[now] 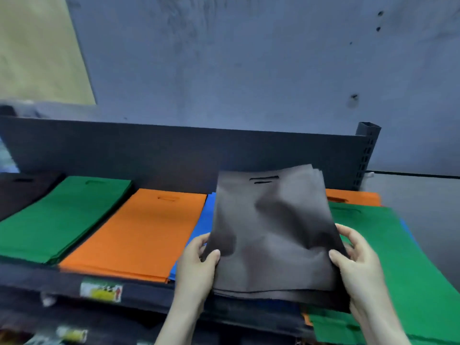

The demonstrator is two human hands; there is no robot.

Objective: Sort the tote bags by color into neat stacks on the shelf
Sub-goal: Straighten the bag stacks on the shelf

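I hold a bundle of dark brown tote bags (271, 227) above the shelf. My left hand (199, 265) grips its left edge with the thumb on top, and my right hand (356, 260) grips its right edge the same way. On the shelf lie a green stack (57, 217), an orange stack (134, 232) and a blue stack (202, 220), the blue one partly hidden by the held bundle. A dark stack (20, 190) sits at the far left. To the right, an unsorted pile shows green bags (398, 257) over orange bags (353, 196).
The dark shelf (139, 295) has a back panel (149, 153) and a perforated upright post (366, 155) at the right. A yellow and white label (100, 291) is stuck on the shelf's front edge. A grey wall stands behind.
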